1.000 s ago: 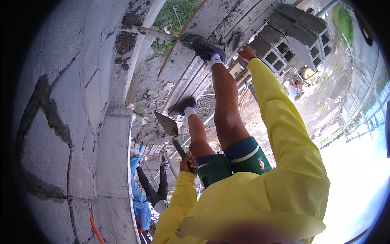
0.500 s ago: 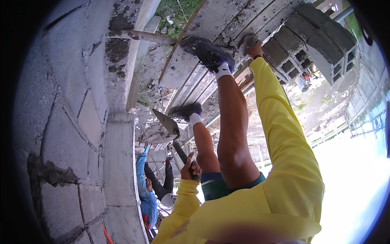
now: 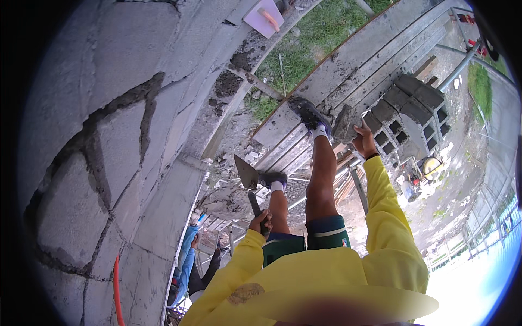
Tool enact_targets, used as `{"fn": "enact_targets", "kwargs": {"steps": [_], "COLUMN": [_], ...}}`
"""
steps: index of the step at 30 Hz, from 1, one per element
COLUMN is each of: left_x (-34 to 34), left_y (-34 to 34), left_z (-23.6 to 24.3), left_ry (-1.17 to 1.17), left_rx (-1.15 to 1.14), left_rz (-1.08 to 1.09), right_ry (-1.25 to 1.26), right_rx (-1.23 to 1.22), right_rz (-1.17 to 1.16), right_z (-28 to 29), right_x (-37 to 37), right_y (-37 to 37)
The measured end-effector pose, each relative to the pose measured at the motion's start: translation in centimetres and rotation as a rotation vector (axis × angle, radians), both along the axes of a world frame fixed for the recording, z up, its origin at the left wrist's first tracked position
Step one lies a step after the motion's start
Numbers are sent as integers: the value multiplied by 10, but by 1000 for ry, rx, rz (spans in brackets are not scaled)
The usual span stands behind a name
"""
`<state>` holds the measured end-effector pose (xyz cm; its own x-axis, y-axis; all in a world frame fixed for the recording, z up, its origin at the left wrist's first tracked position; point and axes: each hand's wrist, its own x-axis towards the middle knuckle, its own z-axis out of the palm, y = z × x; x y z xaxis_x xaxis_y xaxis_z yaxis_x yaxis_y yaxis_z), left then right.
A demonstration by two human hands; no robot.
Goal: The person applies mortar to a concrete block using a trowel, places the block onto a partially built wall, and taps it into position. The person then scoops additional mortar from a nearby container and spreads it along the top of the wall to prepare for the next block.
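The block wall (image 3: 109,141) filled the left of the view, grey mortar joints showing between blocks. The plank (image 3: 348,70) ran beneath the person's feet, wet mortar smeared on it. A stack of hollow blocks (image 3: 413,111) sat at the plank's right end. Right hand (image 3: 364,142) was extended to a lump of mortar (image 3: 343,123) beside the stack, fingers curled against it; whether it gripped the lump could not be told. Left hand (image 3: 262,221) was clamped on the handle of the trowel (image 3: 246,173), blade raised, pointing toward the wall, near the left shoe (image 3: 273,178).
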<state>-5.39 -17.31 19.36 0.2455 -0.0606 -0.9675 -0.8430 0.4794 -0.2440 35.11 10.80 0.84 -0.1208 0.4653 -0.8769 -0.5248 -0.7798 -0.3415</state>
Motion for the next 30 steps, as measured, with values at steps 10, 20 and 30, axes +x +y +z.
{"fn": "enact_targets", "kwargs": {"steps": [10,20,30], "left_x": [-15,-10,17], "left_y": [62,76,28], "left_z": [63,107,98], "left_ry": [86,253,344], "left_rx": [334,543,499], "left_rz": [197,135,238], "right_ry": [170,-160,25], "right_rx": [306,544,648], "right_rz": [68,1045,1246], "right_z": [136,281,317], "right_x": [-177,-290,-300], "right_y": [1,-65,-73]}}
